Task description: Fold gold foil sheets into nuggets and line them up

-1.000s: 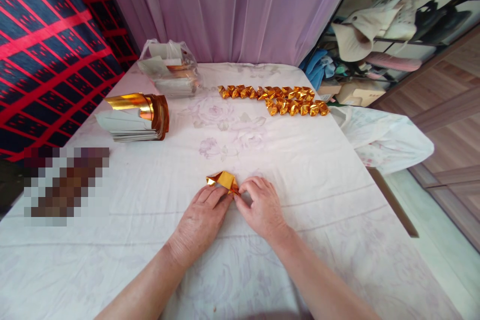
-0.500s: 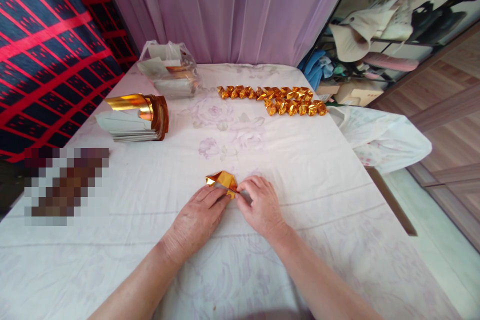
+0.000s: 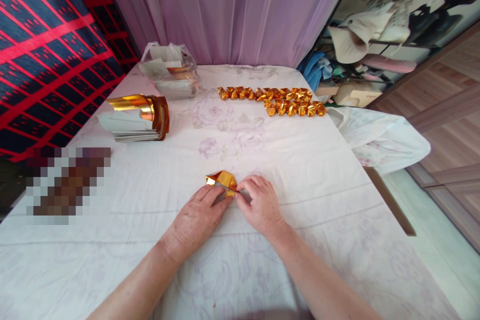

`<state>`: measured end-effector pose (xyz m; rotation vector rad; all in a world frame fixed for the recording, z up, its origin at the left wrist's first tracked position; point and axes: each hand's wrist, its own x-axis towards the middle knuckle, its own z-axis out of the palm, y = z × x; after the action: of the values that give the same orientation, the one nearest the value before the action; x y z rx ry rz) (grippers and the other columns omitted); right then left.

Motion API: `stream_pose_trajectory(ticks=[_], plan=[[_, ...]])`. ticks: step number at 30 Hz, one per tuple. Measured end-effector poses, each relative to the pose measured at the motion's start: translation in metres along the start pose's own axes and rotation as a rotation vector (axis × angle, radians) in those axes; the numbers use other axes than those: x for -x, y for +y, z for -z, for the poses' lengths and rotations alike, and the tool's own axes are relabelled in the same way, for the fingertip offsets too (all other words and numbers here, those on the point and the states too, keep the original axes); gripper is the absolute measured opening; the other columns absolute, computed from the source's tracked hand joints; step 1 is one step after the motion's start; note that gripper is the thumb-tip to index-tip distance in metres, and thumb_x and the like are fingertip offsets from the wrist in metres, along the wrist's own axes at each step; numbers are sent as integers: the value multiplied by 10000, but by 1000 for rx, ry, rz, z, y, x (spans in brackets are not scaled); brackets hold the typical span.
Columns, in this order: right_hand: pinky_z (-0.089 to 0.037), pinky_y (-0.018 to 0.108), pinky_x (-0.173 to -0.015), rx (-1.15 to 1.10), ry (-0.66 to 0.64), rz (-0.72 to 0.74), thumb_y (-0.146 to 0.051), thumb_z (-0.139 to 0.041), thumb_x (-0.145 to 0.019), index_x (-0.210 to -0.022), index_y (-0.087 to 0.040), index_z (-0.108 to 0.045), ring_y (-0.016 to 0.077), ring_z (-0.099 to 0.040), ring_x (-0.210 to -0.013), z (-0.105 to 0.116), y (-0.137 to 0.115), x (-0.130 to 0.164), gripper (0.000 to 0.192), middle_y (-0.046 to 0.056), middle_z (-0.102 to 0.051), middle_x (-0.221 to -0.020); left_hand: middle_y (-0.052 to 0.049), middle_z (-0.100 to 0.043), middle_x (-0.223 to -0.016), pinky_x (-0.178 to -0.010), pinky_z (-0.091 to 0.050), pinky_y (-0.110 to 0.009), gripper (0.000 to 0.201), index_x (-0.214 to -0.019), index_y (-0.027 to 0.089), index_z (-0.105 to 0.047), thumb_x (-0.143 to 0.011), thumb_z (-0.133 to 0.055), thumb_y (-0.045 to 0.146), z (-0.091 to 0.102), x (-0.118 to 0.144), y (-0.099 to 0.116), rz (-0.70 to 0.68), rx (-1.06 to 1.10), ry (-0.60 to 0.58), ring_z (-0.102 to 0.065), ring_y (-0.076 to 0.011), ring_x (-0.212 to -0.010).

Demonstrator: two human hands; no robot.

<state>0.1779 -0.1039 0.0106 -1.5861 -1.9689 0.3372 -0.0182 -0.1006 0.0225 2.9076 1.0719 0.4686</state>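
A partly folded sheet of gold foil paper (image 3: 225, 178) lies on the tablecloth in front of me, its shiny side and a bit of grey backing showing. My left hand (image 3: 197, 217) rests on its near left part, fingers pressed on the paper and thumb near the right corner. With thumb and forefinger, my right hand (image 3: 262, 207) pinches the right corner of the sheet. Some of the paper is hidden beneath the left fingers.
Folded gold foil pieces (image 3: 296, 107) stand in two rows at the back right. At the left is a fanned stack of foil sheets (image 3: 137, 122), with a plastic bag of paper (image 3: 170, 72) behind it. A blurred patch (image 3: 71, 185) covers something at the left edge. Shelves (image 3: 378, 35) stand at the right.
My left thumb has shifted slightly toward the paper's right corner. Otherwise the hands and the paper stay almost the same; the view has moved a little.
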Motion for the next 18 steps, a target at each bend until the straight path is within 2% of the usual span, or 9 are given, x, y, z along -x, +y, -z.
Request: stream_pose_trajectory(ticks=[8, 11, 18], plan=[[-414, 357, -795, -5, -6, -7, -130, -631, -790, -837, -228, -627, 210, -583, -880, 1, -1, 0, 110, 23, -648, -884, -141, -610, -1166, -1027, -509, -424, 264, -1151, 123, -653, -932, -505, 130, 5, -2, -1, -58, -42, 8, -553, -262, -1176], [-415, 358, -797, -4, -5, 1, -135, -637, -792, -846, -227, -630, 211, -579, -885, 1, 0, 0, 106, 26, -647, -891, -121, -610, -1168, -1030, -506, -406, 258, -1144, 149, -651, -943, -492, 137, 6, -1, -2, -51, -51, 10, -552, -244, -1180], [-402, 358, -778, -2, -9, 1, -127, -661, -779, -851, -217, -635, 222, -577, -888, 0, 1, 0, 118, 26, -647, -898, -113, -638, -1076, -1006, -517, -398, 262, -1114, 136, -638, -953, -430, 126, 11, 5, -7, -90, -135, -18, -566, -240, -1145]])
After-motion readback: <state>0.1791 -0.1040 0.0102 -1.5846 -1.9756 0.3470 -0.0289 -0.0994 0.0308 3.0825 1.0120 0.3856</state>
